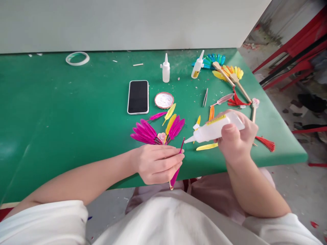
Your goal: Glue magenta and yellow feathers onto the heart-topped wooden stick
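My left hand (159, 164) pinches a magenta feather (175, 177) with its quill end pointing up. My right hand (236, 137) is wrapped round a white glue bottle (214, 128), tilted sideways so its nozzle meets or nearly meets the quill tip. Just beyond my left hand lies a feather fan (145, 131) with magenta feathers on both sides, a yellow feather (170, 124) and a pale pink centre piece (161, 137). Its handle is mostly hidden under that hand. A loose yellow feather (206, 146) lies below the bottle.
Beyond my hands are a phone (138, 97), a small round dish (164, 100), two upright glue bottles (166, 69) and tweezers (205, 97). Finished-looking fans (230, 71) with red tassels (267, 143) lie at right. A tape roll (77, 59) sits far left on the green table (76, 126).
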A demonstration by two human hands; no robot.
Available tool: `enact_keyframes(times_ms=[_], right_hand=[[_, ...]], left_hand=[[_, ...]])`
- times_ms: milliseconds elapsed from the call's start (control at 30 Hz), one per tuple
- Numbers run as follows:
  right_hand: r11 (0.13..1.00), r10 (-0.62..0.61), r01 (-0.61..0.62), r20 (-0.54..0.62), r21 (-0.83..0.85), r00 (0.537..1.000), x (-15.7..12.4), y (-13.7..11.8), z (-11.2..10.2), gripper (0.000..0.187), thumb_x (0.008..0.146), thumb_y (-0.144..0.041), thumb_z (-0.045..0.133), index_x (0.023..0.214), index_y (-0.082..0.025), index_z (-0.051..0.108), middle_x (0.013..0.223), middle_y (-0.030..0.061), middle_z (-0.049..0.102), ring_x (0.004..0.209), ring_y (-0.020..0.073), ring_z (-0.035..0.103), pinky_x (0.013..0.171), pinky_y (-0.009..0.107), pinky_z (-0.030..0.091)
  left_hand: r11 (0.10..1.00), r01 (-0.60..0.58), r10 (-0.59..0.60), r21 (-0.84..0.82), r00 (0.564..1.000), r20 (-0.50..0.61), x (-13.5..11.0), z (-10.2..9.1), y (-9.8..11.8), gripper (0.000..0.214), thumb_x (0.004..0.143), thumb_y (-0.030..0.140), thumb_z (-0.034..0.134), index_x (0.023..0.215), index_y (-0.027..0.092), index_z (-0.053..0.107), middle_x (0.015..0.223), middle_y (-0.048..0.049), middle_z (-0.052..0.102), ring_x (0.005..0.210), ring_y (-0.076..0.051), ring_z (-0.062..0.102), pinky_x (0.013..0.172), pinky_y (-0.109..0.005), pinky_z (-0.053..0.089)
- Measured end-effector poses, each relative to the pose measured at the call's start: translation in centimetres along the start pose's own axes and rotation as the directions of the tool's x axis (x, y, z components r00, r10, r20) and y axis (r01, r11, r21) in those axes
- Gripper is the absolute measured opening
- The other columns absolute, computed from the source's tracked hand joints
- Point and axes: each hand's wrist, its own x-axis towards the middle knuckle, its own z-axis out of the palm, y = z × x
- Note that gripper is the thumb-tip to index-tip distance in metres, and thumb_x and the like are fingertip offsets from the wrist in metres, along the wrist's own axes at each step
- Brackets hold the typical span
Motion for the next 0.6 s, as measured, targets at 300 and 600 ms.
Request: enact_keyframes(times_ms=[300,600], right_hand=[[0.962,-0.273,0.273,0.02,0.012,0.962,-0.9,0.2,-0.5,0.037,0.076,-0.058,0.05,0.064,-0.023,0.055,0.052,0.0,0.048,0.047,0.0147,0.049,0.04,0.029,0.035],[0.916,-0.386,0.393,0.094,-0.077,0.918,-1.4,-0.2,-1.0,0.03,0.079,-0.052,0.05,0.067,-0.024,0.056,0.055,0.0013,0.054,0.051,0.0164,0.053,0.044,0.03,0.039]], left_hand=[[0.975,-0.142,0.141,0.168,0.99,0.017,0.9,0.0,0.3,0.011,0.073,0.015,0.063,0.065,0.021,0.064,0.077,0.0007,0.071,0.081,-0.018,0.068,0.078,-0.024,0.059],[0.996,-0.07,0.069,0.052,0.998,0.011,1.1,-0.1,1.4,0.015,0.073,0.012,0.061,0.064,0.024,0.064,0.078,0.0023,0.07,0.081,-0.017,0.068,0.077,-0.024,0.059]])
